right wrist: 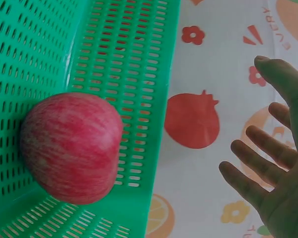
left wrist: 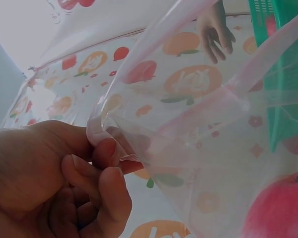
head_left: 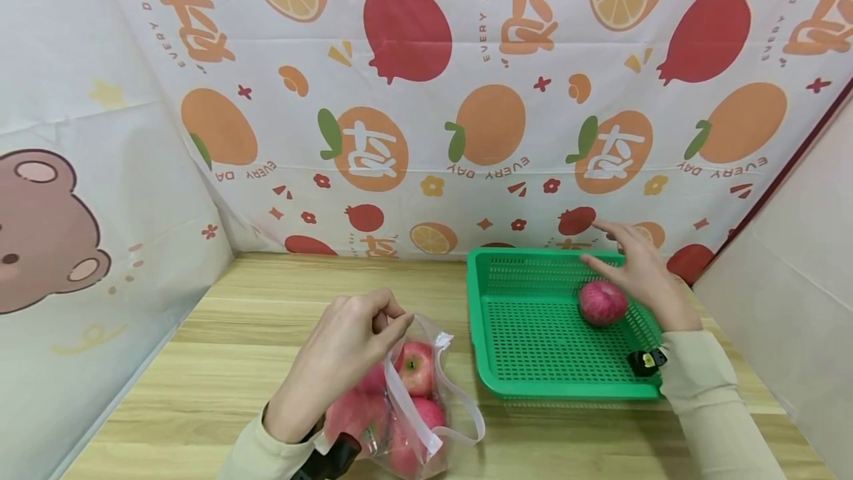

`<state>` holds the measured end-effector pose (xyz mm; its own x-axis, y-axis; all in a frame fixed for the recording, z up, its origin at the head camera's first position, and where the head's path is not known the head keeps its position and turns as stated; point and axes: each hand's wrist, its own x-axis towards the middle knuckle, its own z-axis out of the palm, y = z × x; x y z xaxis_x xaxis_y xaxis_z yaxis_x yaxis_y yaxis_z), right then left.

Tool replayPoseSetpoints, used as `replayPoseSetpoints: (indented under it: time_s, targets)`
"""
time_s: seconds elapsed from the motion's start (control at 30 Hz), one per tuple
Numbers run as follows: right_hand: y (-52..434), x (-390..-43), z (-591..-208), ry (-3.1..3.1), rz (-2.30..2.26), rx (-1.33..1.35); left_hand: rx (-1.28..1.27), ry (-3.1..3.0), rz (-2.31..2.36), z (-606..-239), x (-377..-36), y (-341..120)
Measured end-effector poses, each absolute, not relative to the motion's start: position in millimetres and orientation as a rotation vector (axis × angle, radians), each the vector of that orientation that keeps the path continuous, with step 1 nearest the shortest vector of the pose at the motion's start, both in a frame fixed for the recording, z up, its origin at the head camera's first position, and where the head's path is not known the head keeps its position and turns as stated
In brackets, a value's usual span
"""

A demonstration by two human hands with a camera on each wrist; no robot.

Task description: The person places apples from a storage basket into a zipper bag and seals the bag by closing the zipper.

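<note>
A clear plastic bag (head_left: 436,424) with a white zip edge stands on the table, several red apples (head_left: 416,370) inside it. My left hand (head_left: 349,350) pinches the bag's rim between thumb and fingers, as the left wrist view shows close up. To the right is a green plastic basket (head_left: 489,369) with a single red apple (head_left: 602,303) lying near its right side. My right hand (head_left: 633,269) hovers over the basket's back right part with its fingers spread, holding nothing. In the right wrist view this hand (right wrist: 273,163) is apart from the apple (right wrist: 72,148).
The wooden table (head_left: 220,361) backs onto a fruit-print cloth (head_left: 426,124). A pale cloth with a bear print (head_left: 47,235) hangs at the left, and a plain white wall (head_left: 793,302) stands at the right. The basket's left rim is close beside the bag.
</note>
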<state>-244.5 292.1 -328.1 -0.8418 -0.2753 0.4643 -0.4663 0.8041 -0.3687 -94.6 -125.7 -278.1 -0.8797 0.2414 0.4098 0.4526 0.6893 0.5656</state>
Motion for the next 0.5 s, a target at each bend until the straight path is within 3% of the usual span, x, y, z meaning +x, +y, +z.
replayPoseSetpoints:
  time_s: [0.5]
  targets:
    - [300.6,-258.6,-348.7,-2.906,0.665,0.479,-0.574,-2.574,-0.968,-279.3,-96.3,-125.3]
